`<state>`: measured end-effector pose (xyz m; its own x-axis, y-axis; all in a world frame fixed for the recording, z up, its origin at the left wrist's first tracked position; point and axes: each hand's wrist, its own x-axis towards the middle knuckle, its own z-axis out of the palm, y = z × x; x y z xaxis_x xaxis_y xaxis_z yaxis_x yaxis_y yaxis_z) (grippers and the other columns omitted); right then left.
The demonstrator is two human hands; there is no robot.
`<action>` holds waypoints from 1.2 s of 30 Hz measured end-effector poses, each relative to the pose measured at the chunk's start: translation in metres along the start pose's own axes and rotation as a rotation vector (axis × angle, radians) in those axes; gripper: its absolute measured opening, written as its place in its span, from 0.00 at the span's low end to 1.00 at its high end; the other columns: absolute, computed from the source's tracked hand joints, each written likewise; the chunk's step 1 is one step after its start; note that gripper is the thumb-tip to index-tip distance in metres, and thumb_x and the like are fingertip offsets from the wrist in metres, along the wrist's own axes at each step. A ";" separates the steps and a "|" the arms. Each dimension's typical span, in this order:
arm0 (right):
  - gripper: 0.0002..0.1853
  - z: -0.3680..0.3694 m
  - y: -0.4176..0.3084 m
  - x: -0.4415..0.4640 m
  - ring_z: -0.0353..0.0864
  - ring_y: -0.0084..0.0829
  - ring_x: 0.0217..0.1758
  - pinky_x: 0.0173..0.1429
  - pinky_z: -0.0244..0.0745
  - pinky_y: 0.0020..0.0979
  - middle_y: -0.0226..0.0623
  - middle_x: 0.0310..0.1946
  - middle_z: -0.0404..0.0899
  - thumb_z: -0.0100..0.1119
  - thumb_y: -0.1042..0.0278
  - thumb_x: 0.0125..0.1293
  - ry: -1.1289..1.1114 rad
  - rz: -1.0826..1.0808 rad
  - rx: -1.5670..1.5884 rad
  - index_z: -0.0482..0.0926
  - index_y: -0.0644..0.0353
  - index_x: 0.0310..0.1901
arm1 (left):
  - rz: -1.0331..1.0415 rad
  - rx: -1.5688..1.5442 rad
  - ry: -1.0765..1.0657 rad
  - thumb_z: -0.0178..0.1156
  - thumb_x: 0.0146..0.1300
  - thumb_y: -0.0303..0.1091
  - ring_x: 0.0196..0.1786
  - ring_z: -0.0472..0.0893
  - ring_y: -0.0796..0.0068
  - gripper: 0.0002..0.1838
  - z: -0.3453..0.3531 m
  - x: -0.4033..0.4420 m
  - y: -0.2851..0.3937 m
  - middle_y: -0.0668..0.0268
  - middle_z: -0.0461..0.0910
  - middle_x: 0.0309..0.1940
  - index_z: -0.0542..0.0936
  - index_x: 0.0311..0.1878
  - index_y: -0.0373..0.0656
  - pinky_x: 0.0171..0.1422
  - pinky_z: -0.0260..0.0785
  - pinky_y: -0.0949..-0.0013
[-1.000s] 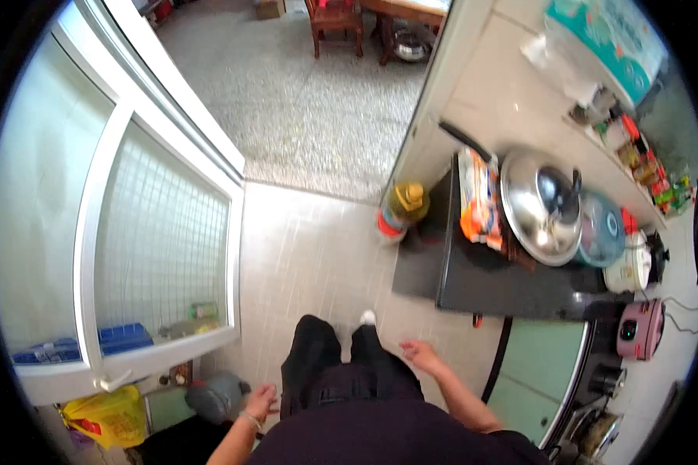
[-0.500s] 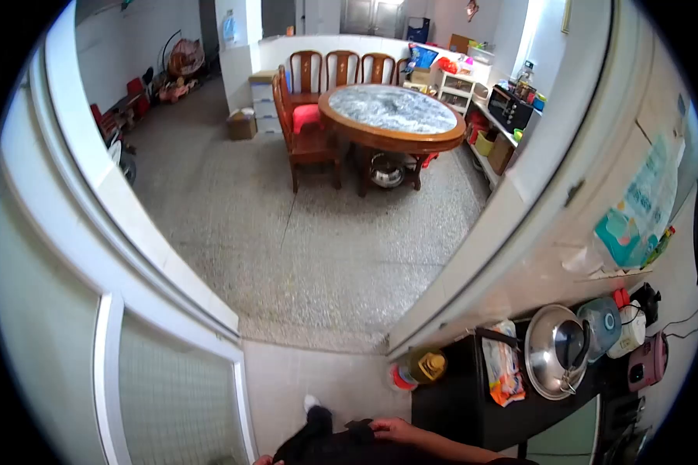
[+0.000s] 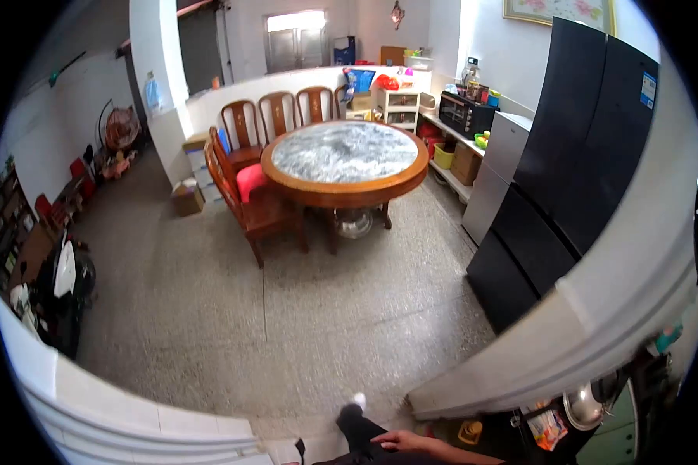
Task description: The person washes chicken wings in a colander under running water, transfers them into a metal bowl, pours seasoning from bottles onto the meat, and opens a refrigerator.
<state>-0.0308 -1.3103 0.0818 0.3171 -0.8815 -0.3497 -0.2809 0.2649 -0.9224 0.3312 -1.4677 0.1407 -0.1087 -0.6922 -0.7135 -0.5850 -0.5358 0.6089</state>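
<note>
My right hand (image 3: pixel 399 441) is low in the view, in front of my dark clothing. Its fingers point left, loosely stretched, and no held object shows. Of my left hand, at most a sliver shows at the bottom edge; its fingers are hidden. A small dark object (image 3: pixel 300 448) sticks up near there, too unclear to name. My leg in dark trousers (image 3: pixel 357 428) and a white shoe (image 3: pixel 359 401) step across the doorway. Right of my right hand stands a bottle with a yellow cap (image 3: pixel 470 431), on the floor beside the counter.
Ahead are a round marble-topped table (image 3: pixel 345 153), wooden chairs (image 3: pixel 244 209) and speckled floor (image 3: pixel 209 325). A dark fridge (image 3: pixel 574 170) stands to the right beyond the door frame (image 3: pixel 512 360). A motorbike (image 3: pixel 66 279) is at left. A metal lid (image 3: pixel 585 408) and an orange packet (image 3: pixel 548 428) lie on the counter.
I have moved forward into the doorway, and my view has turned right and up. The fridge and motorbike now show more fully; the counter has slid to the lower right. My left hand has nearly left view.
</note>
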 end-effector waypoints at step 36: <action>0.26 -0.555 0.027 -0.014 0.80 0.33 0.38 0.40 0.79 0.34 0.43 0.46 0.75 0.52 0.70 0.64 1.859 -0.066 1.171 0.58 0.58 0.63 | 0.374 0.521 -0.734 0.48 0.67 0.36 0.35 0.80 0.71 0.14 0.352 0.467 0.795 0.60 0.78 0.38 0.75 0.48 0.37 0.38 0.75 0.69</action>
<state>-0.5455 -1.5076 0.1530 -0.8807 0.0257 -0.4729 0.4344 -0.3539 -0.8283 -0.4679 -2.0465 0.1694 -0.7301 -0.2058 -0.6517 -0.6741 0.0602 0.7362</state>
